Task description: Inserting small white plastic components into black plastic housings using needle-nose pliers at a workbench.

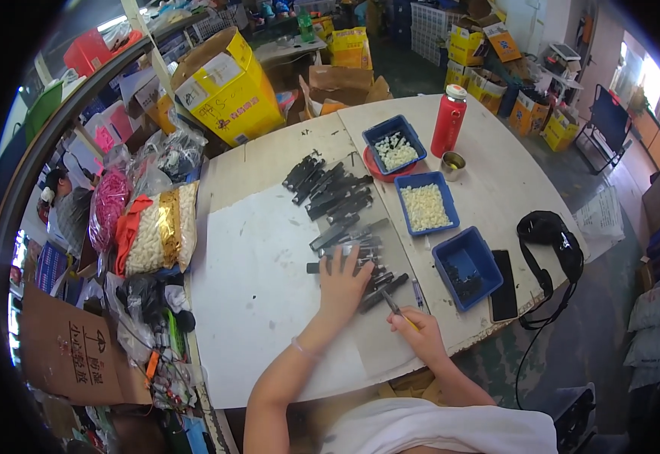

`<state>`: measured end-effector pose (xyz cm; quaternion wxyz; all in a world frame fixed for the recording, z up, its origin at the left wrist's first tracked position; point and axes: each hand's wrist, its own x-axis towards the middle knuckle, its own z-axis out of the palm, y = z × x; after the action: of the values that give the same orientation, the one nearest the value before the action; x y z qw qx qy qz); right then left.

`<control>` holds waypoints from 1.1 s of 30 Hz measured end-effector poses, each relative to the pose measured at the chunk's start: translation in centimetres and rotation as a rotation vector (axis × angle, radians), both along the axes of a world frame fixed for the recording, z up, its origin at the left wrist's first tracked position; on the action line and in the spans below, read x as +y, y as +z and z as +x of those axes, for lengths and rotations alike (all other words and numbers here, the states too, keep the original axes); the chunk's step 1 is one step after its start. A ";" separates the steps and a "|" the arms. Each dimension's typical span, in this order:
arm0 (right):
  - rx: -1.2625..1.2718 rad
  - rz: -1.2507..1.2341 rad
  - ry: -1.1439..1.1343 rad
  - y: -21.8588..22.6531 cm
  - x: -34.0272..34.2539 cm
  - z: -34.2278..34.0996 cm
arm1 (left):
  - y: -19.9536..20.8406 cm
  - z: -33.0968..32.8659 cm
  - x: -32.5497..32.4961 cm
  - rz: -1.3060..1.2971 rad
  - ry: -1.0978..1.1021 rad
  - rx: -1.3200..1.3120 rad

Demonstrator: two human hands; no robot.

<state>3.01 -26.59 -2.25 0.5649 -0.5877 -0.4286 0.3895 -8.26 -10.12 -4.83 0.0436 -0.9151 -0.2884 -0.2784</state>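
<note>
My left hand (pixel 340 286) lies with its fingers spread over several black strips in the middle of the table, pressing on or touching them. My right hand (pixel 420 337) is closed around a slim pointed tool (pixel 392 304) with a dark tip and a bit of yellow at the grip; its exact kind is hard to make out. The tip points at the nearest black strip (pixel 383 293), beside my left hand. Farther up, more black strips (pixel 337 193) lie in a loose overlapping row, some with pale ends. A pen (pixel 417 293) rests just right of the strips.
Right of the strips stand three blue trays (pixel 438 266), two with cream-coloured small pieces, one with dark bits. Near them are a red bottle (pixel 448 121), a metal cup (pixel 452 164), a phone (pixel 504 286) and a black pouch (pixel 550 246). Bagged goods (pixel 165 231) crowd the left edge.
</note>
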 end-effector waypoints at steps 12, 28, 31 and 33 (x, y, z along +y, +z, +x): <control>-0.185 -0.022 -0.170 0.2 -0.2 0.0 | 3.4 -1.2 -2.9 -0.392 -0.116 -0.438; -0.745 0.285 -0.015 0.7 0.1 0.1 | 6.8 -5.8 -7.0 -1.503 -0.148 -0.387; -0.893 0.262 0.232 1.1 -1.6 -0.4 | 8.1 -9.3 -9.1 -1.820 -0.219 -0.368; -0.798 0.328 0.296 1.0 -2.2 -1.6 | 7.9 -11.0 -10.6 -1.827 -0.139 -0.353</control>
<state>1.42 -28.80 -1.28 0.3795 -0.5271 -0.7481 0.1362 -19.24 -20.76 3.06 -0.7544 -0.5542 -0.3424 -0.0807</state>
